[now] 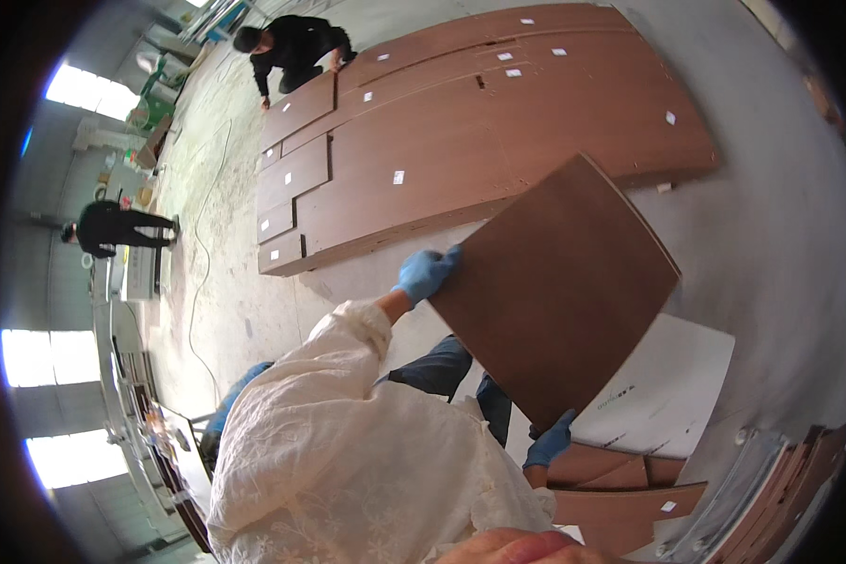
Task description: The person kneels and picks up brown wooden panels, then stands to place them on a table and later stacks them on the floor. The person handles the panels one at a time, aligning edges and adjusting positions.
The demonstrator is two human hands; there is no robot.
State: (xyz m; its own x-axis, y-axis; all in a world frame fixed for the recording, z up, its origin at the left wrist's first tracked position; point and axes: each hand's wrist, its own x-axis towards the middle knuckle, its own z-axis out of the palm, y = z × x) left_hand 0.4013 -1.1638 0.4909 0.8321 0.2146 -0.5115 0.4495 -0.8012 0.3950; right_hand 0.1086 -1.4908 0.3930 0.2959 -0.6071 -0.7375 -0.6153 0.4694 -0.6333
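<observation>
A dark brown rectangular panel (559,291) is held up and tilted in front of me, one broad face towards me. My left hand (427,273), in a blue glove, is closed round its left edge near the upper-left side. The blue-gloved right hand (552,440) grips the panel near its lowest corner, with part of the fingers hidden by the board. Beneath the panel's lower right lies a white sheet (681,376) with faint printing. Brown boards (630,508) lie below that sheet, one carrying a small white label.
Ahead, a wide low stack of brown panels (423,122) with small white labels covers the floor. One person in black (296,52) crouches at its far left corner; another (122,228) stands farther left. A cable (200,244) crosses the floor. More boards (780,498) lean at the lower right.
</observation>
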